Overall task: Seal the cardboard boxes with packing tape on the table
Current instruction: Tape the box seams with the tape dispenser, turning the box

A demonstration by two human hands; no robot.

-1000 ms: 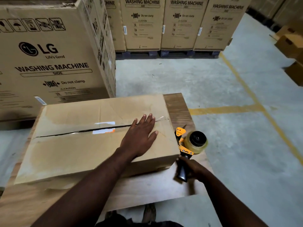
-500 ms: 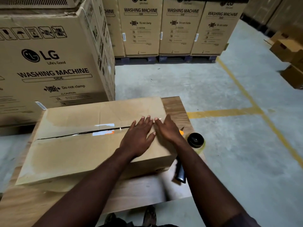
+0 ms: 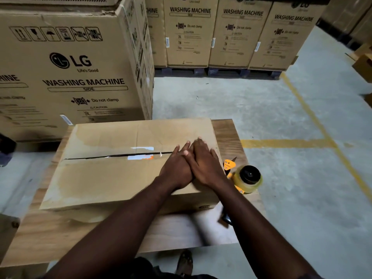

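Note:
A closed cardboard box [image 3: 112, 178] lies on the wooden table [image 3: 60, 234], its two top flaps meeting in a dark seam [image 3: 112, 155] that carries clear, shiny tape. My left hand [image 3: 176, 168] lies flat on the box top at the seam's right end. My right hand [image 3: 207, 164] presses flat beside it and partly overlaps it, fingers straight. A yellow tape dispenser [image 3: 244, 179] with a roll of clear tape lies on the table just right of the box. Its black handle is mostly hidden behind my right forearm.
A large LG washing machine carton [image 3: 70, 67] stands close behind the table on the left. More such cartons [image 3: 237, 35] line the back on pallets. Grey concrete floor with yellow lines [image 3: 314, 121] lies to the right, and small boxes [image 3: 362, 63] sit at the far right.
My right hand let go of the tape dispenser, set it on the table and came onto the box top. It now overlaps my left hand at the seam's right end.

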